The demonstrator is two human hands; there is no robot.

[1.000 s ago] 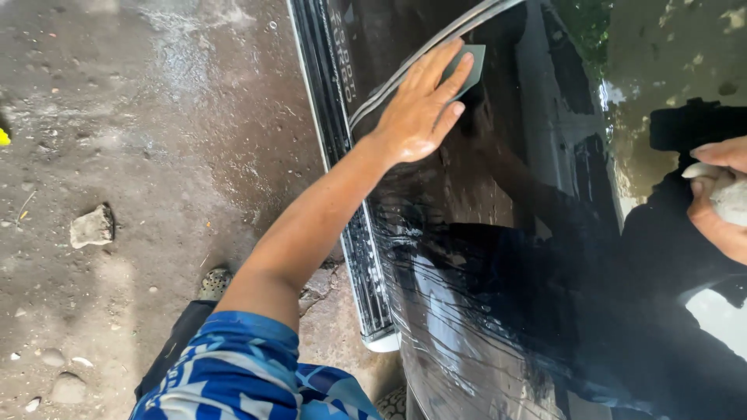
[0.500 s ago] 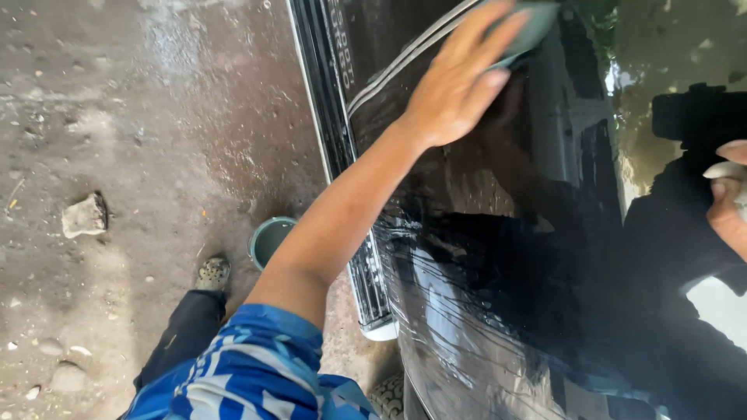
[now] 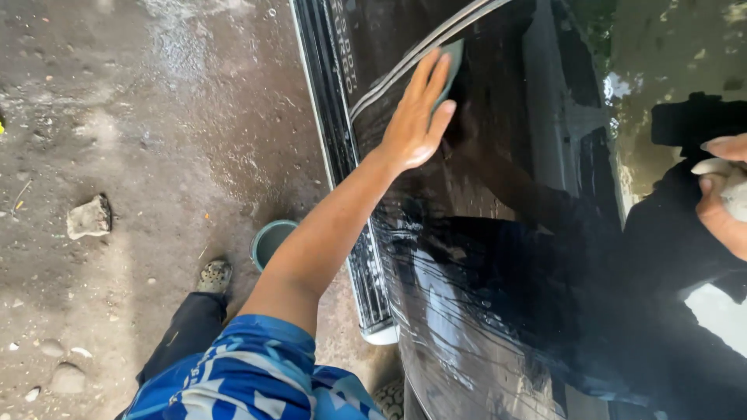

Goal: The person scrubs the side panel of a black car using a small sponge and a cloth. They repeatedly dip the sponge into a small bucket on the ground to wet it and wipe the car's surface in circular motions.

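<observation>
Sponge (image 3: 451, 66), flat and grey-green, pressed against wet black car door (image 3: 498, 257), high on the panel, just beside a pair of pale pinstripes (image 3: 412, 58) running diagonally. Mostly hidden under left hand (image 3: 416, 117); only an upper edge showing past the fingertips. Left hand laid flat on top, fingers straight and close together, palm against the paint, arm stretched out from a blue and white patterned sleeve (image 3: 249, 377).

Right hand (image 3: 724, 198) at the far right edge, partly cut off, fingers curled around a pale cloth (image 3: 731, 190), held near the glossy surface; contact with the paint impossible to tell. Dark reflection of the person spread across the door, streaks of water below it.

Ribbed side step (image 3: 366, 272) along the bottom of the door, its pale end cap low down. Small green bucket (image 3: 271, 239) on the damp ground (image 3: 156, 155) just beside the step, partly behind the left forearm. Spotted shoe (image 3: 212, 274) near the bucket, dark trouser leg (image 3: 183, 342) below it. Loose stone (image 3: 88, 218) well apart to the left.
</observation>
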